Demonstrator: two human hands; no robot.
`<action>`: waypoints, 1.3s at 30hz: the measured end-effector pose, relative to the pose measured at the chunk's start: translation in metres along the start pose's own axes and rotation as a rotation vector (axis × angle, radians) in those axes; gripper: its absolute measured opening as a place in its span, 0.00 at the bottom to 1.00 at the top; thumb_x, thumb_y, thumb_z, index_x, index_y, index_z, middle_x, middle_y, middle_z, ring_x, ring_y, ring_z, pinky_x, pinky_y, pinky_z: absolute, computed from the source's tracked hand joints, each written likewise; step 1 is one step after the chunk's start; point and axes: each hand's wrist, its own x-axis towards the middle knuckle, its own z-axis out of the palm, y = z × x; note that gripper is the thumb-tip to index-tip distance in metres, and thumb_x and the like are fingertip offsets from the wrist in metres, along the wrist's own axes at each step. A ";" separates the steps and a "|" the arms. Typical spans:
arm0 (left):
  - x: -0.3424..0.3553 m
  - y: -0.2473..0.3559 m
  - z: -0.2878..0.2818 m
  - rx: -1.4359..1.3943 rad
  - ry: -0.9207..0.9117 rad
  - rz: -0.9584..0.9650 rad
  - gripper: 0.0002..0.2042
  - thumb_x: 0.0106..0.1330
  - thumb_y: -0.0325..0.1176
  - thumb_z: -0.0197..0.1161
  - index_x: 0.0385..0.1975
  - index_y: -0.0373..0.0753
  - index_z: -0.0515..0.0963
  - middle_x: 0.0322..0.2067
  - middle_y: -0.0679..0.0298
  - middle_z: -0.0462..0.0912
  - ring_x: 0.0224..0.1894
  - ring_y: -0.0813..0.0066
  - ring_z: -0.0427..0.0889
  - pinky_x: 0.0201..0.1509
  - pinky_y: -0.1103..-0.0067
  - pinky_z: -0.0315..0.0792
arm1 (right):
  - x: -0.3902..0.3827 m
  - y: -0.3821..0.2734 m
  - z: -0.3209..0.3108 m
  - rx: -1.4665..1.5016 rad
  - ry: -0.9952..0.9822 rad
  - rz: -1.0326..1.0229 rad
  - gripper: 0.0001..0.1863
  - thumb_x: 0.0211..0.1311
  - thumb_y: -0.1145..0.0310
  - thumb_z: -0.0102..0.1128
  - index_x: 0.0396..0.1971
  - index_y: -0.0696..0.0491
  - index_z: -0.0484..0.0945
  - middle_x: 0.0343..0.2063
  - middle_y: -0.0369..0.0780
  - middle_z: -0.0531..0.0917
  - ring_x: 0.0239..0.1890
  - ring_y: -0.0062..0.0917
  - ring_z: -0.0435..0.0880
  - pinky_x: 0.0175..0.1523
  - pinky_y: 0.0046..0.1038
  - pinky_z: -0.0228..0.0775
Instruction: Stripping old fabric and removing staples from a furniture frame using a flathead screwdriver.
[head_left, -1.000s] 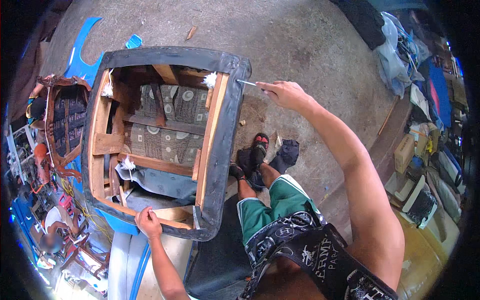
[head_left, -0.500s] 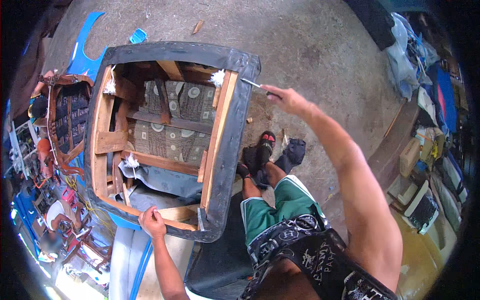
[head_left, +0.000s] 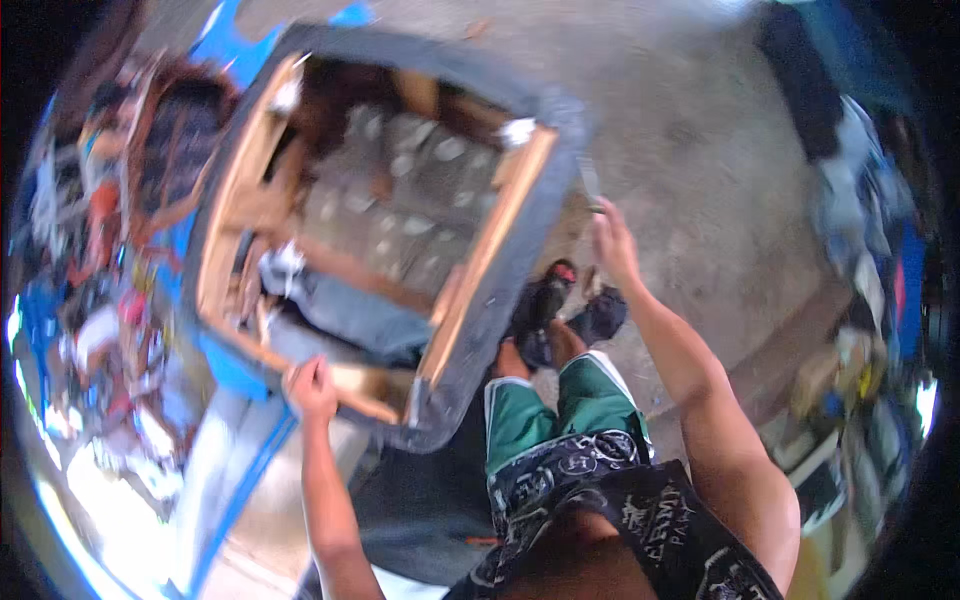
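An upholstered seat frame (head_left: pixel 478 72), bordered in dark grey covering with pale wood rails inside, white fibre tufts and a patterned panel (head_left: pixel 400 200), stands tilted before me. My left hand (head_left: pixel 311 388) is closed on its near wooden rail. My right hand (head_left: pixel 614 235), beside the right outer edge, holds a thin metal tool (head_left: pixel 589 180) pointing up toward the covering. The tool's type and whether its tip touches the covering cannot be made out through the motion blur.
A carved wooden furniture frame (head_left: pixel 170 140), a blue panel (head_left: pixel 225 40) and blurred clutter crowd the left. Below the seat frame is a pale padded piece (head_left: pixel 215 480). Dark cloth (head_left: pixel 600 320) lies by my feet on the concrete floor (head_left: pixel 680 200). Piled materials (head_left: pixel 855 220) line the right.
The seat frame has shifted up in view and tilted clockwise. My right hand has moved right and down, with the tool swung more upright. The whole view has blurred.
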 end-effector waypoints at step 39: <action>0.012 0.015 -0.007 -0.214 0.262 0.177 0.05 0.60 0.34 0.62 0.31 0.46 0.84 0.26 0.63 0.85 0.34 0.58 0.82 0.42 0.64 0.75 | -0.437 -0.077 0.102 -0.356 -0.130 -0.051 0.29 0.70 0.64 0.56 0.71 0.38 0.64 0.44 0.56 0.84 0.46 0.48 0.86 0.54 0.39 0.75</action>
